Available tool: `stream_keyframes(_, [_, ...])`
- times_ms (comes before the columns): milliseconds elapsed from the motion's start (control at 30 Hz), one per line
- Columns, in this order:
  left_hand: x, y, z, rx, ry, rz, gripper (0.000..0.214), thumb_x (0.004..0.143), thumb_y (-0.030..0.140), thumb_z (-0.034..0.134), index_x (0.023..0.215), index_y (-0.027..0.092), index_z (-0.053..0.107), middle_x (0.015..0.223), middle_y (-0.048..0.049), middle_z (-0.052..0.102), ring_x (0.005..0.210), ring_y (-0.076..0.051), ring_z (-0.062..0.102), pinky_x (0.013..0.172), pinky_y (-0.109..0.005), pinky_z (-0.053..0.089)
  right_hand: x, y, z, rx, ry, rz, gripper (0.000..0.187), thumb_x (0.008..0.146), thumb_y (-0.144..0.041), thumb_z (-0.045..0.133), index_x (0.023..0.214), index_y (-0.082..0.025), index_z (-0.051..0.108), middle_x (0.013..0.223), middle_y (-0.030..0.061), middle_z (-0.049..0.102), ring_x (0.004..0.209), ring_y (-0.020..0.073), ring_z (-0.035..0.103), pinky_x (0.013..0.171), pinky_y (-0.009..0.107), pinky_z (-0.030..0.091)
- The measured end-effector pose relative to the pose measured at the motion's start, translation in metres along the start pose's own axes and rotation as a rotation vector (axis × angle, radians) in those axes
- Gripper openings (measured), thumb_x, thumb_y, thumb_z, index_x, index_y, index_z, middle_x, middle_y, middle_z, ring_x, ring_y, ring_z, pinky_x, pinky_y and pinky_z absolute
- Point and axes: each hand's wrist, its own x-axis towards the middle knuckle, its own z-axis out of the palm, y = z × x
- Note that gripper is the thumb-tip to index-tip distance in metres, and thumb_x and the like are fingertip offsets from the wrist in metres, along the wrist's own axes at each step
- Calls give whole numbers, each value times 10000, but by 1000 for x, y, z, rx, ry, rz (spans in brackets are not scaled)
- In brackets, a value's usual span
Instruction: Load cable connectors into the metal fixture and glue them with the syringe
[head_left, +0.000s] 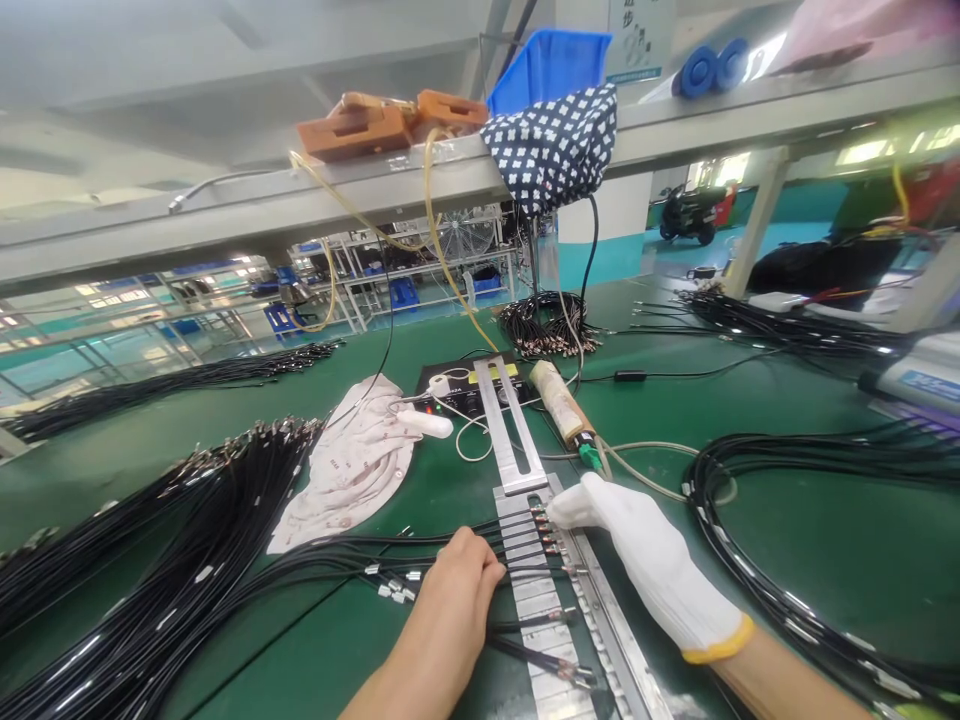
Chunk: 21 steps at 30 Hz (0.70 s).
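My left hand, bare, is closed on a black cable just left of a slotted metal fixture. Several black cables lie side by side across the fixture's slots, their stripped metal ends at its right side. Over the upper right of the fixture, my right hand wears a white glove with a yellow cuff. Its thumb and fingertips are pinched together at one cable end, which they partly hide. Farther down, two or three more cable ends rest across the fixture near my left wrist.
Bundles of black cables cover the left of the green table; a coiled bundle lies right. A pinkish cloth, black control box and wrapped handle tool sit behind the fixture. A shelf beam crosses above.
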Motion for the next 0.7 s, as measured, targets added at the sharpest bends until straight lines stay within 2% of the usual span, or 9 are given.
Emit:
stream_keyframes(133, [1, -11, 13, 129, 147, 117, 275, 997, 194, 311, 766, 199, 458, 850, -65, 519, 771, -204, 528, 706, -328, 414, 1, 0, 0, -1, 15, 14, 760, 801, -847, 585, 840, -116, 787, 911, 190, 746, 861, 325, 733, 889, 500, 587])
stream_keyframes(200, [0, -13, 15, 201, 182, 169, 285, 1010, 152, 301, 790, 193, 478, 866, -66, 525, 790, -203, 531, 724, -327, 421, 0, -2, 1, -4, 22, 14, 780, 793, -865, 570, 834, -117, 784, 902, 190, 745, 858, 326, 732, 888, 505, 585])
stream_keyframes(300, [-1, -11, 14, 291, 198, 201, 288, 1017, 109, 305, 827, 179, 510, 888, -72, 534, 820, -210, 532, 754, -330, 431, -1, -5, 2, -3, 21, 11, 752, 797, -847, 591, 834, -120, 783, 905, 184, 746, 863, 320, 731, 900, 496, 581])
stream_keyframes(467, [-2, -12, 15, 352, 216, 178, 273, 1016, 93, 345, 839, 158, 542, 884, -72, 527, 809, -210, 522, 761, -330, 445, -2, -9, 3, 8, 18, 13, 713, 795, -819, 627, 822, -125, 783, 912, 180, 747, 868, 313, 730, 901, 484, 583])
stream_keyframes(700, [-1, -17, 18, 444, 245, 204, 269, 1005, 60, 383, 813, 140, 554, 870, -68, 518, 803, -208, 518, 764, -336, 448, -5, -22, 6, -13, 25, 65, 776, 699, -875, 652, 799, -117, 788, 865, 194, 742, 822, 336, 728, 890, 523, 576])
